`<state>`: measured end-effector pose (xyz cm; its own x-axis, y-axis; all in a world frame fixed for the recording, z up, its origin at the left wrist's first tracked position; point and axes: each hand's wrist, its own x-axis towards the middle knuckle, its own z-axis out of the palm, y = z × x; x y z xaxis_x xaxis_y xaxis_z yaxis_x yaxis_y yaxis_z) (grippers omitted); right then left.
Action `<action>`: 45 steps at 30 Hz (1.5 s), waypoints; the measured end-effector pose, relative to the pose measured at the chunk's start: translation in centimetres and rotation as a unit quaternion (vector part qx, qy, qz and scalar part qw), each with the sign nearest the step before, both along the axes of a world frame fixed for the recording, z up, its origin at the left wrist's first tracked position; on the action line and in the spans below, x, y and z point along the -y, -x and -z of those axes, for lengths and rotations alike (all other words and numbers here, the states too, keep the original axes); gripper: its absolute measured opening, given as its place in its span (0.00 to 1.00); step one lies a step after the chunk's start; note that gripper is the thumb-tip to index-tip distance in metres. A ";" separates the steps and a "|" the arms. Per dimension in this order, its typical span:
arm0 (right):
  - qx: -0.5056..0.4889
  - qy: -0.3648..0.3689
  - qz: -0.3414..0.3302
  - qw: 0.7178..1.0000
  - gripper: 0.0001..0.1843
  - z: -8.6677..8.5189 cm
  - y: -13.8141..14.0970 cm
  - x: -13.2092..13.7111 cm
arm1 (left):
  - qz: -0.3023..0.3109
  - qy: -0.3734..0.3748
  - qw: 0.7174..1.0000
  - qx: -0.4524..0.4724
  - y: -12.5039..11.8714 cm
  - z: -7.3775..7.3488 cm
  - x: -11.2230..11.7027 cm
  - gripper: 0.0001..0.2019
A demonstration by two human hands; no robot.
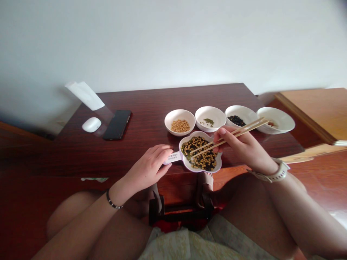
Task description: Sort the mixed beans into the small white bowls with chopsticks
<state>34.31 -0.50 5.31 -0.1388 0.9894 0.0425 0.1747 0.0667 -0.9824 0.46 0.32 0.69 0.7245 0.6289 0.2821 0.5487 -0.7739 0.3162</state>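
My left hand (153, 163) is closed on the handle of a white, flower-shaped dish (219, 162) near the table's front edge. Mixed beans (203, 153), yellow, black and green, fill the dish. In my right hand (238, 141) is a pair of wooden chopsticks (244, 129), their tips down among the beans. Behind the dish stand white bowls in a row: one with yellow soybeans (180, 126), one with a few green beans (208, 122), one with black beans (236, 120). The rightmost bowl (284, 122) holds some brownish bits, partly behind the chopsticks.
On the left of the dark wooden table (146, 101) lie a black phone (117, 124), a white rounded case (91, 125) and a white paper-like packet (85, 95). A lighter wooden surface (320, 108) stands to the right. The wall runs along the back.
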 end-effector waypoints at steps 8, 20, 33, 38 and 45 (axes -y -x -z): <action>-0.003 0.007 -0.009 1.000 0.26 0.4 0.3 -0.2 | 0.003 0.000 1.000 0.006 0.1 0.2 0.0 0.18; -0.023 0.040 0.020 0.999 0.28 0.6 0.7 -0.1 | -0.002 0.021 1.000 -0.001 0.0 -0.4 0.2 0.17; -0.092 0.003 0.045 0.995 0.23 0.3 0.5 0.0 | -0.006 0.013 1.000 -0.002 0.1 -0.1 0.2 0.17; -0.124 0.007 0.047 0.991 0.23 -0.1 0.5 -0.3 | 0.001 0.002 1.000 0.002 0.1 0.0 0.2 0.17; -0.189 -0.010 0.105 0.976 0.22 -0.2 1.1 -1.9 | -0.010 0.011 1.000 0.007 0.4 0.2 0.2 0.17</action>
